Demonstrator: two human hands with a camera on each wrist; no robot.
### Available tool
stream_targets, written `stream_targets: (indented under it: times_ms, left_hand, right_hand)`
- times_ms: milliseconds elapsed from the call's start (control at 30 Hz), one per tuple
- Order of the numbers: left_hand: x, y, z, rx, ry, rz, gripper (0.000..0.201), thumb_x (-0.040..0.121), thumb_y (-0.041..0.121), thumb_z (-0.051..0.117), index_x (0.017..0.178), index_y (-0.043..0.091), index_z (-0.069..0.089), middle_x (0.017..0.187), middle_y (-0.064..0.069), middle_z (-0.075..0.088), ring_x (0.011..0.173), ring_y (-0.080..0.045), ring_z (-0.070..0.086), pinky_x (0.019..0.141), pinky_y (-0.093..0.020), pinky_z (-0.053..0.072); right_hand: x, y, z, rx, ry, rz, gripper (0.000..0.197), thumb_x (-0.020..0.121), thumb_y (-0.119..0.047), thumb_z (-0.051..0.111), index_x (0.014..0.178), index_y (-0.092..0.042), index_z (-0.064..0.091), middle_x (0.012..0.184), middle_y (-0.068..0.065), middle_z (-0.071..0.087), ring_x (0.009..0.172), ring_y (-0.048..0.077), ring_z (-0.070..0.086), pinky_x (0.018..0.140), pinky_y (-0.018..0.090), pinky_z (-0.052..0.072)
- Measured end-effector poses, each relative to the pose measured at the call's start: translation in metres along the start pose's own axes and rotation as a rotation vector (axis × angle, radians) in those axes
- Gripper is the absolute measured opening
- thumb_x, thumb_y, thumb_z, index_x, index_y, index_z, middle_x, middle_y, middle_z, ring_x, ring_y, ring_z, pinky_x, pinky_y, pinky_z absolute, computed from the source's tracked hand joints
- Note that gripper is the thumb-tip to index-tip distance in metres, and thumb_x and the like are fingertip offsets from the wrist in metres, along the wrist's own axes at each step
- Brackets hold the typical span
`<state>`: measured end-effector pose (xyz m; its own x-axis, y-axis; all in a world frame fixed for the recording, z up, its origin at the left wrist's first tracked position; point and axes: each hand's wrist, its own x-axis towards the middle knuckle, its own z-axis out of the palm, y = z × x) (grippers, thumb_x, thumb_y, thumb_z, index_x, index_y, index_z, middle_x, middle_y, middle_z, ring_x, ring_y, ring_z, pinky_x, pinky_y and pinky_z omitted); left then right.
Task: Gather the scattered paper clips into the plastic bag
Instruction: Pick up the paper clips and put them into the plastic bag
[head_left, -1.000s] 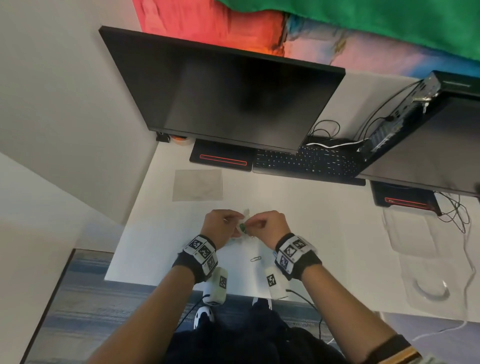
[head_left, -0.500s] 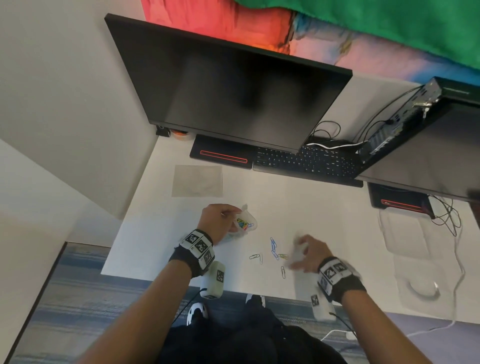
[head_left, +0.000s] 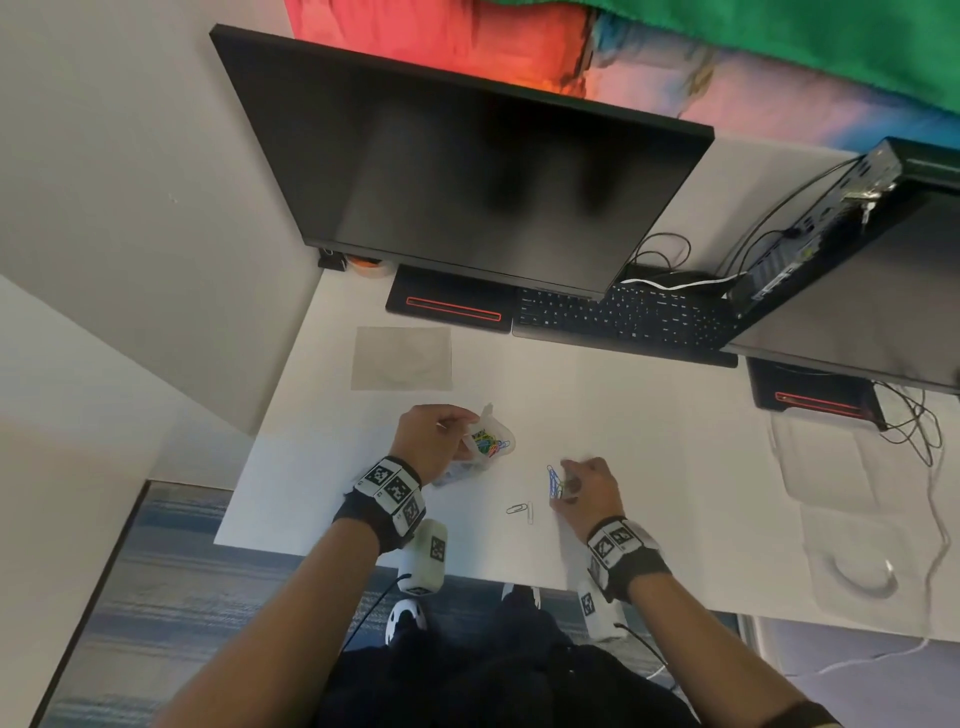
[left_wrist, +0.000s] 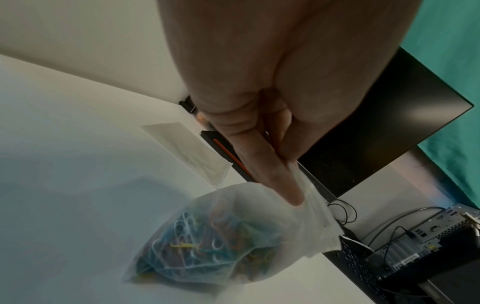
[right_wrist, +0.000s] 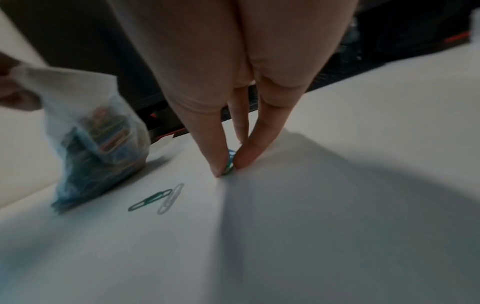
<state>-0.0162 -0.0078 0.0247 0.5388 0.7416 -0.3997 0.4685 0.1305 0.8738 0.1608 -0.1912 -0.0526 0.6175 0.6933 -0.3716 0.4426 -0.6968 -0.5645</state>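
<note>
Left hand (head_left: 431, 436) pinching bag (head_left: 485, 441) rim, bag resting mid-desk (head_left: 649, 415). Right hand (head_left: 587, 488) at 3 o'clock pinching clips (head_left: 555, 482); two loose clips (head_left: 521, 510) near front edge.

Plastic bag (left_wrist: 259, 216): thin, translucent, frosted film, creased. Paper clips (right_wrist: 155, 198) on the desk: smooth coated wire, 1 dark green, 1 white. Desk (head_left: 649, 415): smooth, matt white. Monitor (head_left: 467, 192) screen: dark, matt, softly reflective. Keyboard (head_left: 623, 317): matt black plastic
</note>
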Motion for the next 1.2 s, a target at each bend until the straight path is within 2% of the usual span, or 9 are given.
stream_targets:
  times_ms: [100,233,367,533,667,800,900,1033,1200]
  left_hand:
    - [0.0,0.001,0.0,0.0,0.006,0.01,0.037,0.09,0.001,0.057,0.076,0.031,0.074,0.093,-0.008,0.074,0.082,-0.026,0.074,0.073,-0.044,0.063]
    - [0.0,0.002,0.001,0.003,0.007,0.006,0.038,0.09,0.002,0.058,0.075,0.033,0.073,0.093,-0.006,0.074,0.086,-0.028,0.073,0.074,-0.042,0.063]
    - [0.0,0.002,0.001,0.003,0.001,0.004,0.035,0.091,0.003,0.058,0.078,0.031,0.074,0.094,-0.007,0.075,0.082,-0.024,0.074,0.074,-0.042,0.063]
    - [-0.002,0.004,0.004,-0.023,-0.011,-0.013,0.025,0.092,0.001,0.057,0.088,0.018,0.074,0.097,-0.011,0.073,0.079,-0.022,0.075,0.07,-0.039,0.063]
    - [0.0,0.001,0.003,-0.021,-0.015,-0.003,0.026,0.091,0.001,0.057,0.086,0.021,0.074,0.096,-0.01,0.074,0.079,-0.022,0.075,0.071,-0.041,0.063]
    - [-0.001,-0.001,0.003,-0.039,-0.013,-0.012,0.029,0.092,0.0,0.055,0.085,0.021,0.073,0.098,-0.012,0.073,0.074,-0.019,0.075,0.068,-0.034,0.063]
    - [-0.002,-0.003,0.004,-0.046,-0.01,-0.021,0.03,0.093,0.001,0.054,0.084,0.022,0.074,0.098,-0.013,0.073,0.071,-0.018,0.075,0.068,-0.033,0.063]
    - [-0.003,-0.002,0.003,-0.046,-0.008,-0.034,0.024,0.093,0.001,0.056,0.088,0.017,0.074,0.097,-0.014,0.073,0.069,-0.018,0.075,0.066,-0.032,0.063]
    - [-0.004,0.001,0.002,-0.042,-0.008,-0.036,0.02,0.093,0.001,0.057,0.095,0.009,0.074,0.099,-0.013,0.072,0.073,-0.018,0.074,0.064,-0.028,0.062]
  right_hand:
    - [0.002,-0.002,0.005,-0.169,-0.024,-0.127,0.046,0.079,-0.005,0.069,0.124,-0.01,0.062,0.118,0.012,0.051,0.101,0.026,0.058,0.096,0.029,0.048]
    - [-0.004,-0.007,0.002,-0.346,0.024,-0.186,0.037,0.087,-0.013,0.063,0.124,-0.015,0.061,0.124,0.01,0.051,0.111,0.028,0.05,0.089,0.034,0.051]
    - [-0.011,-0.012,0.014,-0.395,-0.055,-0.338,0.039,0.092,0.001,0.049,0.129,-0.006,0.056,0.13,0.016,0.053,0.115,0.035,0.054,0.094,0.033,0.047]
    - [-0.036,-0.026,0.028,-0.535,-0.262,-0.447,0.049,0.099,-0.013,0.037,0.148,-0.014,0.032,0.155,0.012,0.025,0.139,0.031,0.028,0.111,0.038,0.034]
    - [-0.041,-0.02,0.023,-0.761,-0.389,-0.579,0.072,0.087,0.008,0.046,0.152,-0.009,0.018,0.16,0.016,0.007,0.145,0.038,0.013,0.11,0.042,0.036]
    - [-0.039,-0.005,0.022,-0.779,-0.407,-0.691,0.064,0.066,0.013,0.064,0.128,0.005,0.052,0.139,0.023,0.048,0.123,0.038,0.052,0.09,0.038,0.055]
    - [-0.033,-0.005,0.017,-0.819,-0.399,-0.677,0.052,0.043,-0.002,0.084,0.094,-0.005,0.071,0.109,0.011,0.068,0.091,0.025,0.069,0.07,0.026,0.058]
    - [-0.021,-0.017,0.014,-0.785,-0.403,-0.604,0.031,0.09,0.001,0.049,0.12,0.002,0.058,0.129,0.016,0.054,0.119,0.033,0.052,0.095,0.035,0.046]
    - [-0.002,-0.027,0.008,-0.355,-0.24,-0.308,0.022,0.088,-0.011,0.053,0.1,-0.01,0.072,0.104,0.005,0.069,0.094,0.019,0.064,0.083,0.017,0.044]
